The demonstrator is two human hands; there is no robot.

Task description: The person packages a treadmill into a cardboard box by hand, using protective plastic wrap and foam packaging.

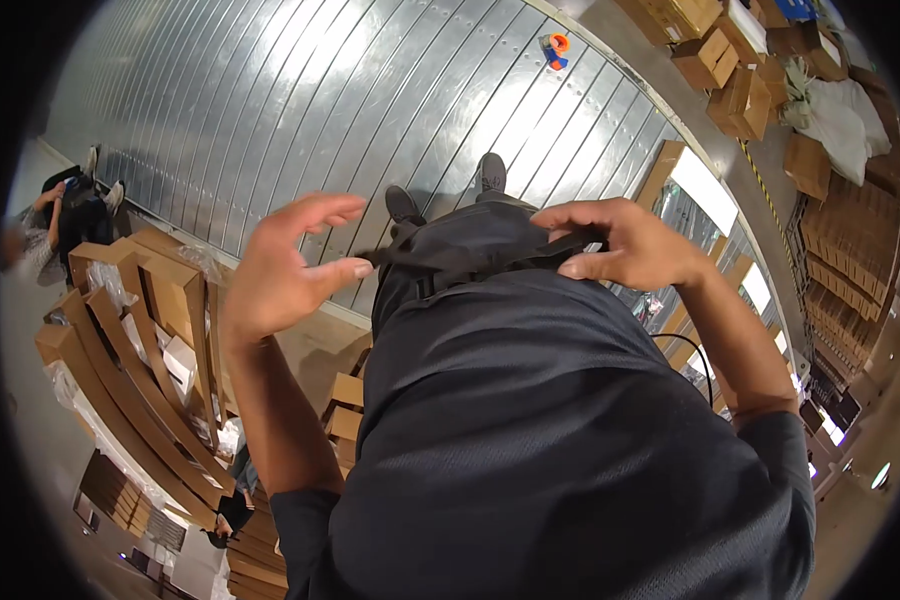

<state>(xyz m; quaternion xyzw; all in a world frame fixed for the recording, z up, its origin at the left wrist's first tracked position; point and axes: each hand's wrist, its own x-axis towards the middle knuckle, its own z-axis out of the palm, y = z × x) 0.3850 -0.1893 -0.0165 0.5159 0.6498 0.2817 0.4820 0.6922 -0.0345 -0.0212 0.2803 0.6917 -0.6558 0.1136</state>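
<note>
I look down my own body in a dark shirt (550,430). A black strap (470,262) runs across my waist. My right hand (630,245) is closed on the strap's right part, fingers curled over it. My left hand (285,265) hovers at the strap's left end with fingers spread and holds nothing; its thumb tip is close to the strap. My two dark shoes (402,205) show beyond the strap on a ribbed metal floor (270,90).
Flat and open cardboard boxes (160,300) are stacked at the left, more boxes (740,90) at the top right. An orange and blue tool (555,48) lies on the metal floor. Another person (65,215) crouches at the far left.
</note>
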